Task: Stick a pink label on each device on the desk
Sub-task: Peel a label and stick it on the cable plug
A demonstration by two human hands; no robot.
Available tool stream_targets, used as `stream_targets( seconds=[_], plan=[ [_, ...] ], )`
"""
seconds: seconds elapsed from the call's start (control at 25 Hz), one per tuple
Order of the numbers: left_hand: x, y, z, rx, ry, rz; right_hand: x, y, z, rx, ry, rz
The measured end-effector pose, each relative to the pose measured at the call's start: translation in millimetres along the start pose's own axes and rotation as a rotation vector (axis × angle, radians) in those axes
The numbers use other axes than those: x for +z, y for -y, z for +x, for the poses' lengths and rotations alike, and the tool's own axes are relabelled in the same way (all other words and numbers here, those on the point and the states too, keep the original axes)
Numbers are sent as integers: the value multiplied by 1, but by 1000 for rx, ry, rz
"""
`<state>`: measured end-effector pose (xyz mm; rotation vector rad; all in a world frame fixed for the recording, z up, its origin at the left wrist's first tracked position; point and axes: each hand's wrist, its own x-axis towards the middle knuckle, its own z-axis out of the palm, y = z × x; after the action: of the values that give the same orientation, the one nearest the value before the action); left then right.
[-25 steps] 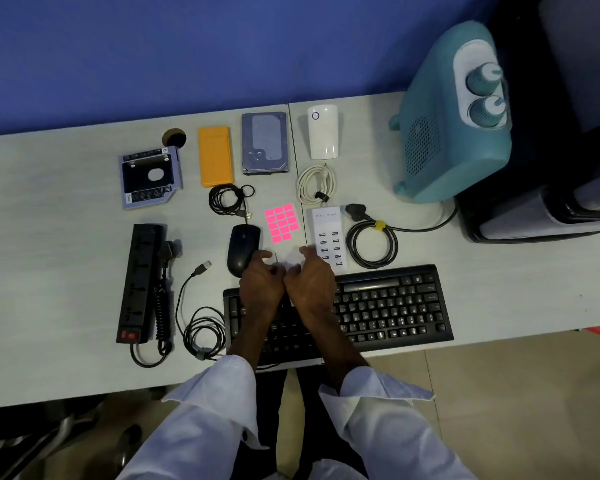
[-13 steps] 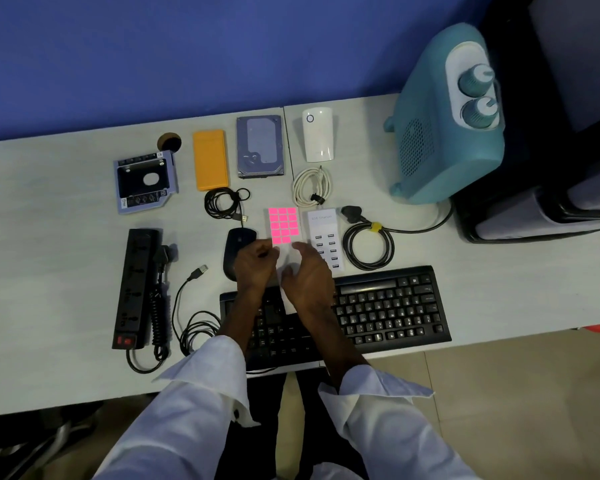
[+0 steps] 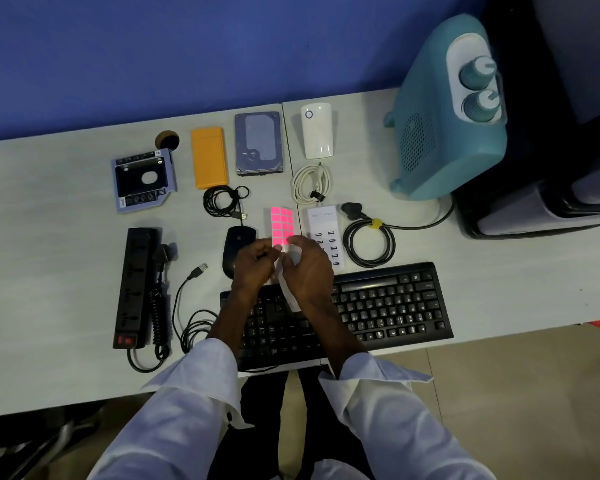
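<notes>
Pink squares in a grid fill the upper part of the label sheet (image 3: 282, 224), which is lifted above the bench (image 3: 49, 202) between the black mouse (image 3: 238, 241) and the white USB charger (image 3: 322, 220). Both hands are close together and clamped on the sheet. The left hand (image 3: 253, 266) pinches its left edge with curled fingers. The right hand (image 3: 310, 270) grips the right side, fingertips just under the lowest pink row. The sheet's bare white tail hangs between the wrists over the black keyboard (image 3: 392, 306). Whether a single label is being peeled cannot be told.

Along the back of the bench lie a drive caddy (image 3: 144, 180), an orange case (image 3: 208, 157), a hard drive (image 3: 258, 143) and a white plug-in unit (image 3: 317, 135). A teal heater (image 3: 444, 133) stands at the right, and a black power strip (image 3: 134, 285) lies at the left.
</notes>
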<state>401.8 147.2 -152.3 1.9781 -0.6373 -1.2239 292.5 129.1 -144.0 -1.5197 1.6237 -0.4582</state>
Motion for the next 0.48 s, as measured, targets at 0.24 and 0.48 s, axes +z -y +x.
stream_targets(
  seconds=[0.24,0.48],
  plan=[
    [-6,0,0,-8,50,-1,3,-4,10,4,-52,40],
    [-7,-3,1,9,37,43,6,-6,11,-10,-94,111]
  ],
)
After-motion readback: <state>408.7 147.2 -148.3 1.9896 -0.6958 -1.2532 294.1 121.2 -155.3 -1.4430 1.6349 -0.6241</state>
